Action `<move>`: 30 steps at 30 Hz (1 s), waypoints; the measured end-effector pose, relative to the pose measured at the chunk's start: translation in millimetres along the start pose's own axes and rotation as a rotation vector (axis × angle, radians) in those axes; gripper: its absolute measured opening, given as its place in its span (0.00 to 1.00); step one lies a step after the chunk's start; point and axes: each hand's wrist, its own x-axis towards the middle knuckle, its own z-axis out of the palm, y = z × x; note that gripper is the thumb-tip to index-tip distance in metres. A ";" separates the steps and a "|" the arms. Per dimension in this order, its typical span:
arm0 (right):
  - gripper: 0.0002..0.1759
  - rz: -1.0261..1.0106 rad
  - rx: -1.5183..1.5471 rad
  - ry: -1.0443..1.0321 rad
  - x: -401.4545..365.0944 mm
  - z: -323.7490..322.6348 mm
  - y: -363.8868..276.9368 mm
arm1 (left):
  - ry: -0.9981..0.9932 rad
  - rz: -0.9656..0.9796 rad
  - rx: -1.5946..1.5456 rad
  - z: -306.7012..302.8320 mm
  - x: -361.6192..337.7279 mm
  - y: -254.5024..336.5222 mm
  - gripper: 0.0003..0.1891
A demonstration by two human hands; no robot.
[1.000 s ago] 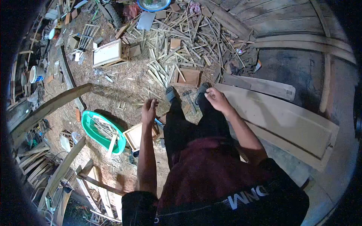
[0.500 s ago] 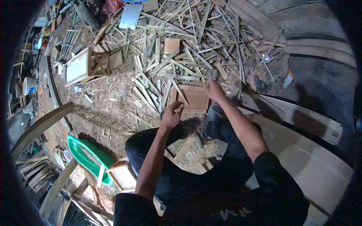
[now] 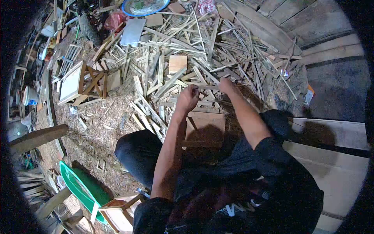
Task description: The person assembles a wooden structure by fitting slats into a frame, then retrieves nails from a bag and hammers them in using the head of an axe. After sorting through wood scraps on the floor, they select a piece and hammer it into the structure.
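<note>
My left hand (image 3: pixel 188 98) is closed, its fingers curled at one end of a thin wooden strip (image 3: pixel 209 87). My right hand (image 3: pixel 227 85) pinches the other end, so the strip spans level between the two hands. Below them, a flat framed wooden panel (image 3: pixel 210 126) lies on the ground in front of my folded legs, partly in shadow. Loose wooden strips (image 3: pixel 165 84) are heaped just beyond my hands. A small square wooden block (image 3: pixel 178 64) rests on that heap.
At left stands a small wooden stool with a white top (image 3: pixel 72 83). A green plastic basin (image 3: pixel 83 189) and another small wooden frame piece (image 3: pixel 119 214) are at lower left. Boards (image 3: pixel 331 171) lie along the right. A blue-rimmed tray (image 3: pixel 146 8) sits at the far edge.
Both hands have come up and away from the panel, now holding a strip between them. My view has shifted, and my legs have folded closer around the panel.
</note>
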 end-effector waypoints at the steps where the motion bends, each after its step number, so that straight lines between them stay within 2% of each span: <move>1: 0.18 -0.027 -0.024 -0.064 3.2 -13.4 -2.5 | 0.018 -0.040 -0.072 -3.4 -3.2 3.0 0.19; 2: 0.18 -0.070 -0.144 -0.131 15.3 -30.8 -6.9 | 0.042 -0.072 -0.145 -7.8 -5.6 5.9 0.18; 5: 0.16 0.049 0.592 -0.232 0.4 -124.8 -51.9 | 0.117 -0.102 -0.313 -23.9 12.5 0.7 0.19; 6: 0.14 0.052 0.584 -0.199 -13.6 -158.8 -82.0 | 0.141 -0.062 -0.262 -36.7 23.1 2.5 0.19; 9: 0.13 -0.277 0.828 -0.039 -7.9 -170.8 -105.4 | 0.289 0.101 -0.097 -95.2 34.7 41.2 0.22; 11: 0.13 -0.389 1.123 -0.150 -37.4 -197.1 -143.8 | 0.336 0.134 -0.411 -116.6 46.2 46.3 0.23; 12: 0.13 -0.428 1.279 -0.206 -58.0 -212.7 -163.8 | 0.335 0.117 -0.604 -129.3 33.4 71.1 0.23; 14: 0.17 -0.435 1.320 -0.211 -83.4 -217.2 -183.2 | 0.367 0.143 -0.884 -143.3 15.8 110.7 0.22; 15: 0.18 -0.470 1.365 -0.177 -92.0 -213.7 -187.4 | 0.319 0.195 -0.878 -150.1 8.2 124.1 0.19; 16: 0.19 -0.453 1.437 -0.309 -110.3 -227.5 -192.5 | 0.287 0.222 -0.896 -153.1 5.0 127.5 0.18; 19: 0.21 -0.402 1.503 -0.439 -133.6 -245.1 -193.7 | 0.245 0.233 -0.970 -150.9 -3.7 129.9 0.15; 20: 0.19 -0.420 1.463 -0.427 -133.8 -244.2 -191.2 | 0.244 0.227 -1.001 -149.8 -6.5 130.6 0.14; 23: 0.17 -0.350 1.399 -0.395 -123.9 -233.3 -183.1 | 0.350 0.120 -0.780 -149.7 -12.1 125.6 0.14; 25: 0.16 -0.325 1.387 -0.253 -113.2 -220.9 -173.3 | 0.334 0.124 -0.806 -142.3 2.9 98.8 0.14; 27: 0.16 -0.234 1.231 -0.153 -91.9 -205.5 -157.3 | 0.356 -0.023 -0.622 -130.2 21.4 63.1 0.14; 29: 0.15 -0.157 1.166 -0.043 -56.5 -159.7 -127.4 | 0.306 -0.079 -0.273 -102.1 57.8 -27.6 0.15; 30: 0.14 -0.161 1.042 -0.043 -38.0 -133.9 -106.9 | 0.234 -0.092 0.041 -89.3 44.1 -32.0 0.16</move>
